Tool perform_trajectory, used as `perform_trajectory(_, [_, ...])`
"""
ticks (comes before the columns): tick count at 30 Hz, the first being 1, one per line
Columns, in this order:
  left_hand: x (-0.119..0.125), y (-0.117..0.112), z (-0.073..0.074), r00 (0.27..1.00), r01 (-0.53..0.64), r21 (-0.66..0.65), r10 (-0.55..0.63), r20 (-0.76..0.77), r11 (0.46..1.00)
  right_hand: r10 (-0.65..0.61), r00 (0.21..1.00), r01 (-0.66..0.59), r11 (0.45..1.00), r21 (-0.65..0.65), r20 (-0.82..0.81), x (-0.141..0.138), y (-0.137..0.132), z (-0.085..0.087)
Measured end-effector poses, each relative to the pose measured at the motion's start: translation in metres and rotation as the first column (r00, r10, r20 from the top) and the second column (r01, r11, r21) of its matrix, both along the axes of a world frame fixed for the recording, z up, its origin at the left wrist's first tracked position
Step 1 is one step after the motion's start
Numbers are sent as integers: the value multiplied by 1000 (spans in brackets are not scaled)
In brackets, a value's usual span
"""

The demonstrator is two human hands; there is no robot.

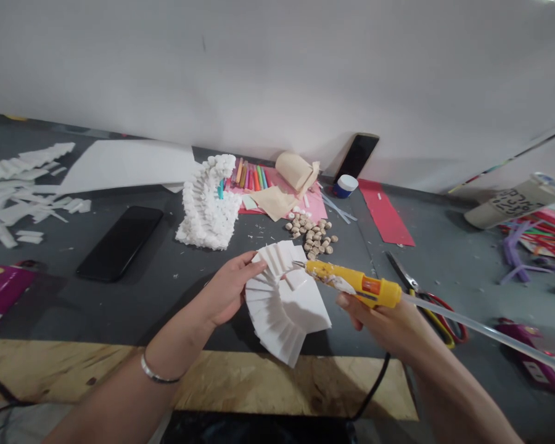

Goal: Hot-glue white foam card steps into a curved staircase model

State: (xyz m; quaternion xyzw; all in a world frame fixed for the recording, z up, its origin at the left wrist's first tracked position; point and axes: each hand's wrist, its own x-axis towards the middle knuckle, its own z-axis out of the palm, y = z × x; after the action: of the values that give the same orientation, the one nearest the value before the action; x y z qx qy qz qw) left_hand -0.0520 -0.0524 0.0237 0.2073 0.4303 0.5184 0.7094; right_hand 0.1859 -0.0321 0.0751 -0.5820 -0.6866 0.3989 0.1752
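My left hand (pixel 226 287) grips the left edge of a white curved stair model (pixel 282 305) made of stacked foam-board strips, held just above the dark table (pixel 176 277). My right hand (pixel 388 324) is closed round a yellow hot glue gun (pixel 356 285) with a clear glue stick (pixel 490 333) jutting from its back. The gun's metal tip touches a small white piece near the top of the model. A black cord hangs from below my right hand.
A larger white spiral stair model (pixel 208 203) stands behind. A black phone (pixel 120 242) lies left, another phone (pixel 357 157) leans on the wall. Small pebbles (pixel 312 234), coloured markers (pixel 252 176), tan paper, red sheet (pixel 386 213), scissors (pixel 425 296) and white foam strips (pixel 18 191) lie around.
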Motion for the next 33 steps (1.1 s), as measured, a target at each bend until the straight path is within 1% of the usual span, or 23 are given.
perform_trajectory(3, [0,1,0,1000,-1,-5,1,-6,1000,-19,1000,19,1000,-11,-4,0,-3,1])
perform_trajectory(5, [-1,1,0,1000,-5,-10,5,-13,1000,-34,999,34,999,-22,2,3,-3,-1])
perform_trajectory(8, [-1,1,-1,999,-15,-11,15,-30,1000,18,1000,-20,996,-84,-15,12,-1,-9])
perform_trajectory(10, [-1,1,-1,999,-16,-7,16,-37,1000,41,996,-52,988,-148,-77,21,2,-15])
perform_trajectory(14, [-2,1,-2,1000,-11,15,11,-27,1000,-45,964,-31,960,-279,-261,40,15,-28])
perform_trajectory(16, [-2,2,-3,1000,-3,28,3,-11,1000,-86,953,-12,948,-318,-292,49,26,-36])
perform_trajectory(18, [-2,2,-5,1000,-2,38,2,2,999,-126,951,26,943,-333,-283,57,37,-44])
perform_trajectory(19, [-2,2,-6,1000,-5,40,5,6,999,-130,956,40,946,-322,-262,62,42,-47])
perform_trajectory(21, [-3,3,-7,1000,-12,43,11,14,999,-59,989,24,968,-249,-136,73,50,-51])
perform_trajectory(23, [-3,3,-8,1000,-17,40,16,17,999,33,995,-23,994,-103,99,84,54,-50])
perform_trajectory(25, [-3,4,-8,1000,-25,31,24,9,999,37,939,-62,996,62,341,90,54,-42])
perform_trajectory(26, [-3,4,-8,1000,-28,26,28,3,999,3,909,-67,988,138,418,88,53,-37])
perform_trajectory(27, [-2,4,-8,1000,-31,23,31,-2,999,-30,887,-68,979,194,461,83,51,-30])
perform_trajectory(29, [-2,3,-7,1000,-28,25,28,-8,999,-37,886,-93,963,254,463,58,47,-19])
perform_trajectory(30, [-2,3,-7,1000,-25,31,25,-12,999,-11,895,-120,957,264,447,41,45,-16])
perform_trajectory(31, [-2,3,-8,1000,-22,40,22,-16,999,69,903,-192,948,255,423,22,44,-15])
perform_trajectory(32, [-2,3,-8,1000,-18,50,19,-18,999,155,894,-269,936,227,420,2,44,-16])
perform_trajectory(33, [-3,4,-9,1000,-15,61,16,-18,998,181,880,-296,932,210,439,-16,44,-20])
